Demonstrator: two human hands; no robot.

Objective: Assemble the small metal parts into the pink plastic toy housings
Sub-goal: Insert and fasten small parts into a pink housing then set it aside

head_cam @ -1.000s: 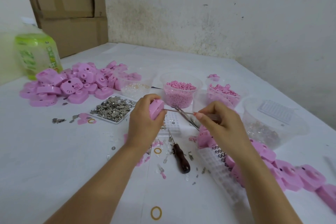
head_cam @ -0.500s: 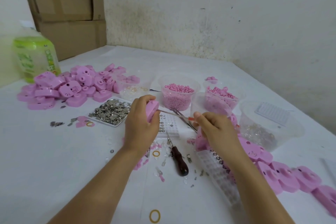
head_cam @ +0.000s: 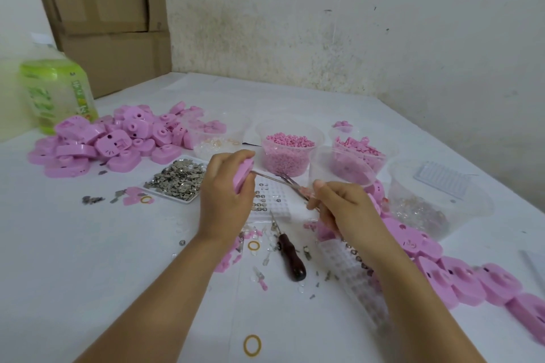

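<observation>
Housing (head_cam: pixel 243 176), pink plastic, one piece: held edge-on in the left hand (head_cam: pixel 225 197), fingers and thumb curled round it, above the middle of the bench (head_cam: pixel 88 274).
Tweezers (head_cam: pixel 272 177), metal: pinched at the rear end by the right hand (head_cam: pixel 345 209). The tips reach the side of the housing that faces that hand. I cannot make out whether a part sits between them.
Metal parts (head_cam: pixel 177 178), small and silvery: heaped in a shallow white tray just left of the left hand.
Pile of housings (head_cam: pixel 118 141): toward the bench's left edge, behind that tray.
Row of housings (head_cam: pixel 442 271): running toward the near right corner, beside the right forearm.
Tub of pink pellets (head_cam: pixel 287 153): just behind the hands.
Tub of larger pink pieces (head_cam: pixel 358 153): to the right of the pellets.
Wide clear tub (head_cam: pixel 436 200): near the right edge. I note clear bits and a white grid inside it.
Grid tray (head_cam: pixel 272 200), white: under the hands, small rings in some cells.
Awl (head_cam: pixel 290 261), dark wooden handle: lying between the forearms.
Rubber band (head_cam: pixel 252 345), yellow: near edge.
Green bottle (head_cam: pixel 56 91) and cardboard boxes (head_cam: pixel 112 23): far left corner.
</observation>
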